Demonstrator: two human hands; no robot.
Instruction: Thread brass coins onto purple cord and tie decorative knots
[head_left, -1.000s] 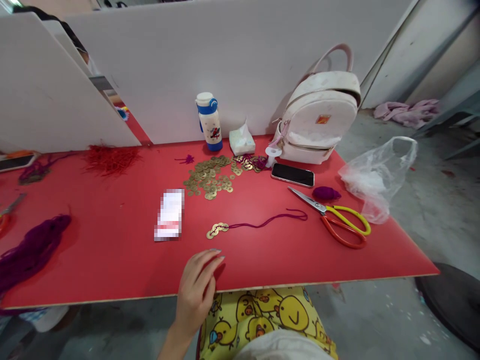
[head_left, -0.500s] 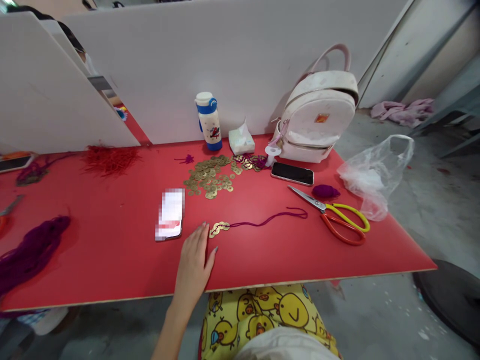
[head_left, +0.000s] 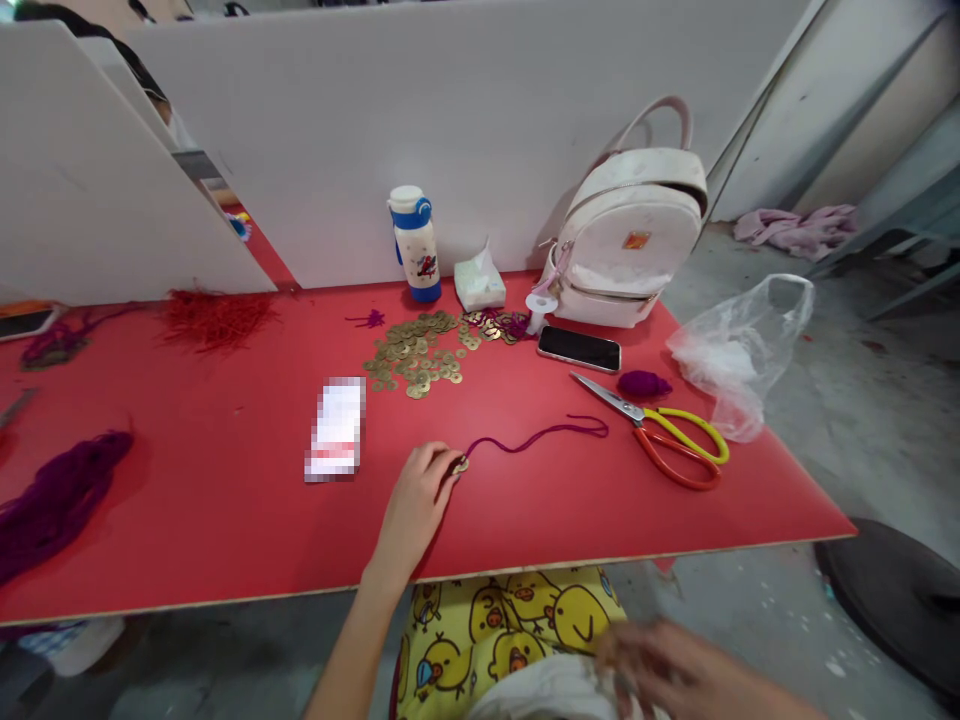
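My left hand (head_left: 420, 495) is on the red table, its fingers closed over a short string of brass coins (head_left: 462, 466). Only the end of that string shows past the fingertips; the rest is covered. From it a purple cord (head_left: 525, 440) runs right across the table and ends in a loop. Low in the picture, over the lap, my right hand (head_left: 667, 660) is smeared by motion and its fingers cannot be made out. Beyond the left hand lies a loose pile of brass coins (head_left: 416, 345).
Scissors (head_left: 637, 412), a purple yarn bundle (head_left: 643, 384) and a dark phone (head_left: 579, 348) lie to the right. Another phone (head_left: 336, 430) lies left. A bottle (head_left: 416, 245), tissues (head_left: 480, 282) and a backpack (head_left: 630, 235) stand behind. Purple yarn (head_left: 67, 500) and red strands (head_left: 214, 318) lie far left.
My left hand has moved right and closed over the coin string, which it lay beside before. My right hand has come into view at the bottom.
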